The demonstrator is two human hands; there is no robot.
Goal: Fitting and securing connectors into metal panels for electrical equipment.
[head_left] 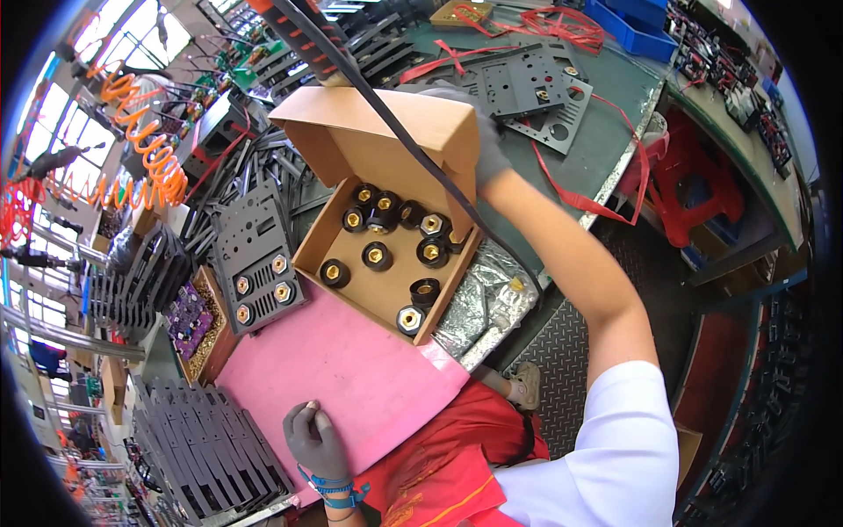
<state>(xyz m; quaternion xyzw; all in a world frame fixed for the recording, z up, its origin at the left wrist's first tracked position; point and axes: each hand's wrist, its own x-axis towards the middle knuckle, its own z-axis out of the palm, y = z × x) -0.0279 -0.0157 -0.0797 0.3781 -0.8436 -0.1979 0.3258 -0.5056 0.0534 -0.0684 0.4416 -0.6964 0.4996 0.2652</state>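
Observation:
My left hand (318,444), in a grey glove, rests over the pink mat (342,373) near the front edge. Its fingers are loosely curled, the thumb a little apart from them, and nothing shows between. An opened cardboard box (360,294) stands on the mat's far side, its lid (378,114) raised. Inside lie several black round knobs (377,256) with brass-coloured centres. My right arm stretches far forward, and my gloved right hand (490,149) is beside and behind the lid, its fingers hidden. Left of the box, a dark grey perforated plate (255,250) carries several brass-centred nuts.
Stacked grey metal plates (206,448) stand at the near left. A tray of small brass parts (207,347) holds a purple circuit board (190,319). More perforated plates (522,83) and red strapping (562,31) lie at the back. A dark cable (395,123) crosses the box.

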